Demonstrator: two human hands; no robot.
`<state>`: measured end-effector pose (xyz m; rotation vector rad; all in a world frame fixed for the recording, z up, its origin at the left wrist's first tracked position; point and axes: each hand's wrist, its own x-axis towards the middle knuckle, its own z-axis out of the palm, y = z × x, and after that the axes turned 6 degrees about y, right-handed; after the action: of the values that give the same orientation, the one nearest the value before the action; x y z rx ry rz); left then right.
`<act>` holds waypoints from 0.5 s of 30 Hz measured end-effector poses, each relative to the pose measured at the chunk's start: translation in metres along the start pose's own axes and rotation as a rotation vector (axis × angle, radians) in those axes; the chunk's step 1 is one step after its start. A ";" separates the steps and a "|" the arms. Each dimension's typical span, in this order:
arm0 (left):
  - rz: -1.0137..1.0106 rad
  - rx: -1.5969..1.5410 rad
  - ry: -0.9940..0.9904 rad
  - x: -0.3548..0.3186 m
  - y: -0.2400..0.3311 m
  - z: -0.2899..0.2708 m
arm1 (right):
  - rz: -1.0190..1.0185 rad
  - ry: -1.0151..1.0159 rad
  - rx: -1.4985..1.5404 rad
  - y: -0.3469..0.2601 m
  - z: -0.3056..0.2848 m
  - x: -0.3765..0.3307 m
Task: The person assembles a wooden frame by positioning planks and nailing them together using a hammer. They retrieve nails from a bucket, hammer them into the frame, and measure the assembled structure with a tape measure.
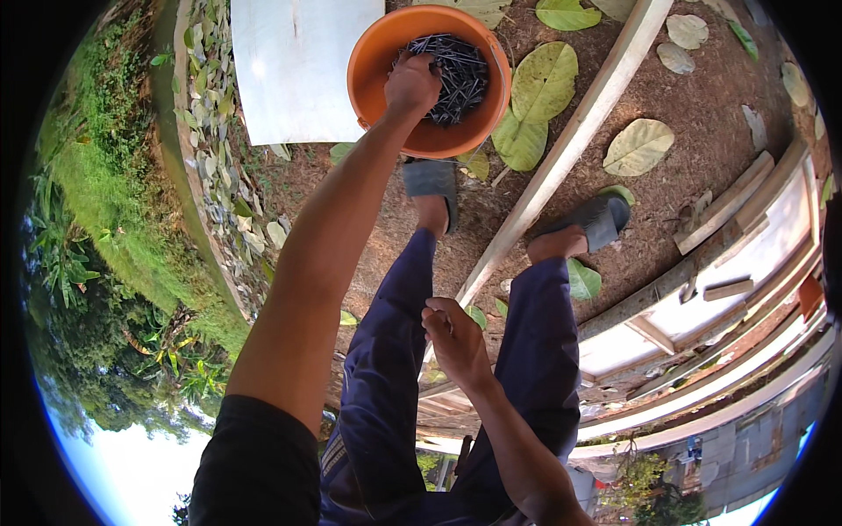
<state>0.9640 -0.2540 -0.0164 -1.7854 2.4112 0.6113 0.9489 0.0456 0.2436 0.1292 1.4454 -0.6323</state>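
Our left hand (412,85) reaches into orange bucket (368,66) on ground, fingers closing on dark nails (460,74). Right hand (452,337) loosely curled near knee; whether it holds anything we cannot tell. Nails stiff, sharp, heavy together; pinch small bunch by shanks.

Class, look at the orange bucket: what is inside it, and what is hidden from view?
Inside the orange bucket lies a heap of dark nails. The left hand reaches into them, covering the nails beneath it. The bucket's bottom cannot be seen.
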 end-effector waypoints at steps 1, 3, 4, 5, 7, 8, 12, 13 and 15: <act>0.017 0.007 0.010 0.002 -0.001 0.004 | 0.012 -0.018 -0.015 -0.004 -0.002 0.001; 0.050 0.024 0.031 0.006 -0.005 0.012 | 0.019 -0.019 -0.015 -0.006 -0.001 0.000; -0.003 -0.007 0.004 0.010 -0.006 0.015 | 0.022 -0.018 -0.015 -0.007 -0.001 0.001; -0.057 -0.036 -0.022 0.013 -0.007 0.018 | 0.020 -0.016 -0.012 -0.007 -0.002 0.001; -0.107 -0.055 -0.043 0.014 -0.008 0.020 | 0.017 -0.011 -0.006 -0.005 -0.001 0.003; -0.104 -0.044 -0.038 0.013 -0.007 0.020 | 0.002 -0.005 0.006 -0.003 -0.001 0.004; -0.203 -0.007 -0.312 0.004 0.031 -0.003 | -0.022 0.040 0.065 0.006 -0.002 0.009; -0.216 0.024 -0.320 0.005 0.024 -0.004 | -0.023 0.027 0.077 0.006 -0.001 0.007; -0.241 0.076 -0.344 0.006 0.003 0.008 | 0.012 0.004 0.063 -0.001 0.001 0.004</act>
<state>0.9576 -0.2558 -0.0252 -1.7381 1.9371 0.7186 0.9491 0.0435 0.2400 0.1885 1.4282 -0.6688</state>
